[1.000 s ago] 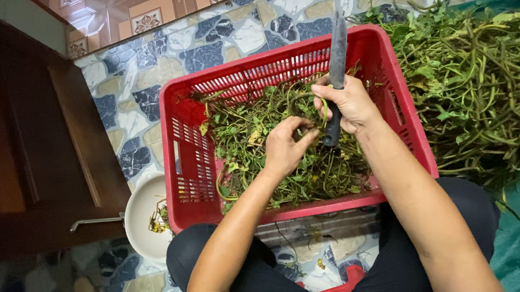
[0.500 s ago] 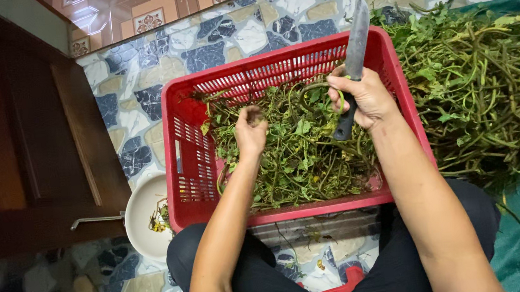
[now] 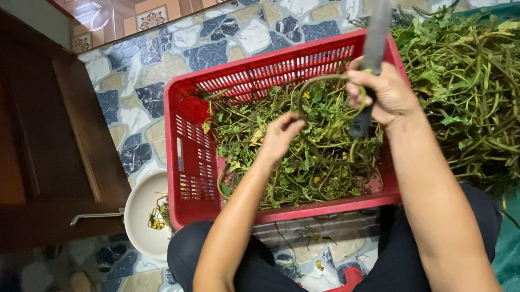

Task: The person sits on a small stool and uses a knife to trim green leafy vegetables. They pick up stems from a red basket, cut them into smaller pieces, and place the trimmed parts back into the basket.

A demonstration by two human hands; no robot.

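Green stem (image 3: pixel 314 83) arches between both hands over the crate (image 3: pixel 183 140).

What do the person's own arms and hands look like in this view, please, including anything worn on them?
Both forearms are bare up to the bottom edge of the picture: no sleeves, gloves, watch or bracelets show. The left hand and the right hand are also uncovered, and no rings can be made out. Below the arms, the lap is clothed in dark black fabric.
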